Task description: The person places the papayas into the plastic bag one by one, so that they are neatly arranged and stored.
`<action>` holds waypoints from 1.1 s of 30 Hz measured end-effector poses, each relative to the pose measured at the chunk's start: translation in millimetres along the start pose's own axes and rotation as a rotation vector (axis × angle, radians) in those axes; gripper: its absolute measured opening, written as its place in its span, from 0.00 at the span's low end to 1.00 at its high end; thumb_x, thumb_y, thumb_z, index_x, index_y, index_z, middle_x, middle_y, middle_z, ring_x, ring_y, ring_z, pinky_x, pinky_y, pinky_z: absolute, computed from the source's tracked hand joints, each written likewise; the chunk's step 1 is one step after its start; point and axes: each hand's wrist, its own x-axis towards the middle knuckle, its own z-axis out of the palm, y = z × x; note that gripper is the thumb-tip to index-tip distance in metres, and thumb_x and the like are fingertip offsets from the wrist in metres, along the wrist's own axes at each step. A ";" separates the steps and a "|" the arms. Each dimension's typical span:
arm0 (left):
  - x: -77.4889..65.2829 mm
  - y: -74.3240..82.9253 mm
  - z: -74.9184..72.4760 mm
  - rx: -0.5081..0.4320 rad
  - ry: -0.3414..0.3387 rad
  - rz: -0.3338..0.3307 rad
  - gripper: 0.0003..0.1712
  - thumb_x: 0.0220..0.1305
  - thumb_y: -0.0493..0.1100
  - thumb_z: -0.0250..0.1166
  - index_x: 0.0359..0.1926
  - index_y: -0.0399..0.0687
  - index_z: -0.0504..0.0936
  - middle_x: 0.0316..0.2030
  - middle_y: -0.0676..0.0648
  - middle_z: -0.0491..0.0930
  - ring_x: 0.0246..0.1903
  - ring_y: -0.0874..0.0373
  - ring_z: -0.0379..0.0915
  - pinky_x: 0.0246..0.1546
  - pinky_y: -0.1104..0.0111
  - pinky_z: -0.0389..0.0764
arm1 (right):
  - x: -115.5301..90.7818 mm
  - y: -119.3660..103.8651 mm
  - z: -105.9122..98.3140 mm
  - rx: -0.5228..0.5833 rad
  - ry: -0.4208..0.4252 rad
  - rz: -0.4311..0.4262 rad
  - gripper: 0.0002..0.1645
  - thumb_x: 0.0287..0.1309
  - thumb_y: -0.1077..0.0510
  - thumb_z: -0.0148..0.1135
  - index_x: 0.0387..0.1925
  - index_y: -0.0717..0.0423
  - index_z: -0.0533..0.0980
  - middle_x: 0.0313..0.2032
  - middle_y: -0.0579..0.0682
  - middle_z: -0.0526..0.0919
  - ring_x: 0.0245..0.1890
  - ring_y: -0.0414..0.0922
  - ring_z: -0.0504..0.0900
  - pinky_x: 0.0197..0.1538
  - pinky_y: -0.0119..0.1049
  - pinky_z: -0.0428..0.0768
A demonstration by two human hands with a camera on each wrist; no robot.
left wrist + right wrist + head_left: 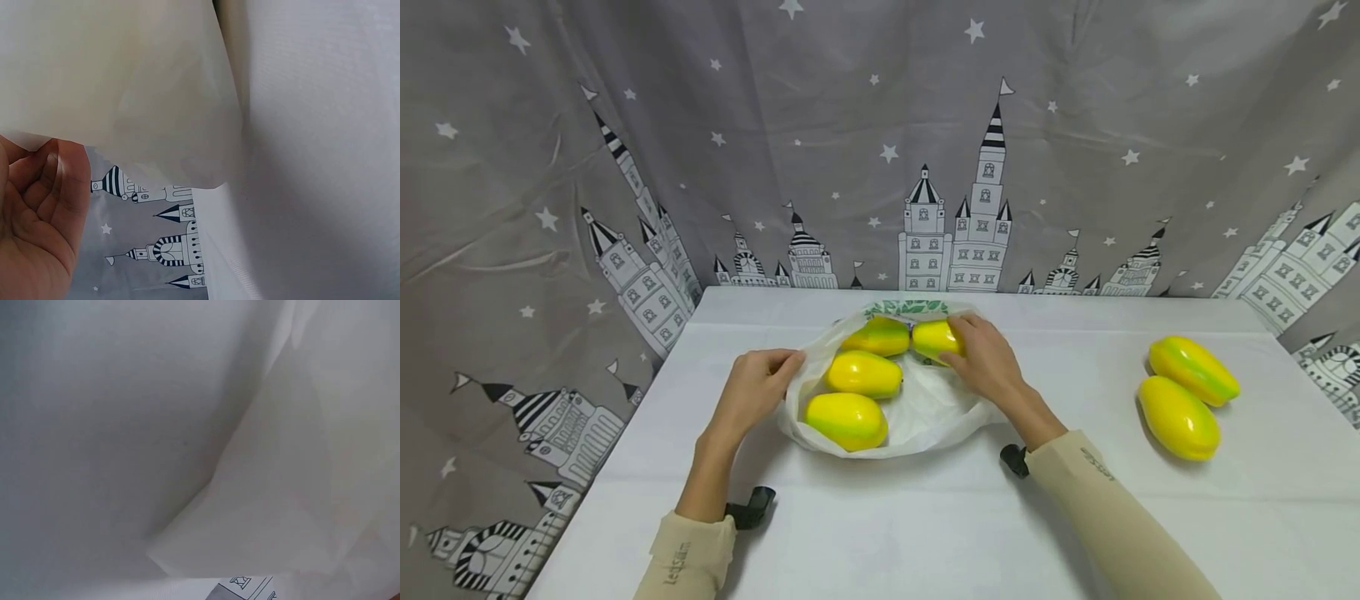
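Note:
A white plastic bag [925,408] with a green leaf print lies on the table, its mouth spread wide. My left hand [762,383] pinches the bag's left rim between thumb and fingers; the left wrist view shows that hand [40,219] with curled fingers at the bag's edge [175,125]. Reaching inside at the back right, my right hand [988,358] grips a glossy yellow-green papaya [934,337]. Other papayas lie in the bag: one at the back [880,337], a middle papaya [863,374] and a front papaya [847,421]. In the right wrist view the bag [281,487] hides the hand's fingers.
Two more papayas, a rear one [1193,369] and a front one [1178,418], lie side by side on the right of the white-covered table [880,533]. A grey curtain [850,108] printed with castles and stars hangs behind and to the left.

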 end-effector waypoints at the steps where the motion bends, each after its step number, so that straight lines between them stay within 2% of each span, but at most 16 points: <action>1: 0.1 -0.3 0.0 0.000 0.001 0.001 0.25 0.75 0.51 0.55 0.59 0.34 0.79 0.47 0.38 0.83 0.32 0.53 0.78 0.35 0.63 0.81 | 0.5 0.0 0.5 -0.001 -0.002 -0.001 0.34 0.60 0.56 0.68 0.65 0.64 0.70 0.62 0.62 0.72 0.60 0.58 0.71 0.64 0.52 0.67; 8: -0.2 -0.8 1.6 -0.006 -0.005 -0.005 0.25 0.75 0.51 0.55 0.59 0.35 0.79 0.48 0.38 0.83 0.32 0.53 0.78 0.36 0.63 0.82 | 3.2 2.1 7.5 -0.021 -0.034 0.017 0.34 0.63 0.54 0.67 0.66 0.64 0.69 0.61 0.62 0.72 0.60 0.56 0.71 0.65 0.50 0.66; 14: 0.2 -1.1 1.8 -0.004 -0.002 -0.001 0.24 0.75 0.50 0.55 0.59 0.35 0.79 0.47 0.39 0.83 0.32 0.53 0.78 0.36 0.63 0.82 | 5.5 2.2 10.6 -0.022 -0.016 0.012 0.33 0.63 0.55 0.67 0.65 0.66 0.70 0.60 0.62 0.73 0.58 0.56 0.72 0.63 0.49 0.68; 25: 0.2 -0.5 2.3 -0.002 -0.001 -0.011 0.25 0.75 0.50 0.56 0.59 0.35 0.79 0.49 0.38 0.83 0.33 0.53 0.78 0.37 0.63 0.82 | 6.4 -0.1 9.4 -0.025 -0.032 0.032 0.34 0.63 0.55 0.66 0.66 0.65 0.68 0.61 0.63 0.72 0.60 0.56 0.70 0.64 0.50 0.67; 33: 0.0 0.4 1.2 0.003 0.002 -0.012 0.25 0.75 0.50 0.55 0.59 0.35 0.79 0.49 0.38 0.82 0.33 0.53 0.79 0.37 0.63 0.82 | 5.3 0.3 8.7 -0.018 -0.003 0.025 0.34 0.62 0.53 0.67 0.65 0.63 0.70 0.61 0.61 0.72 0.59 0.56 0.71 0.63 0.51 0.68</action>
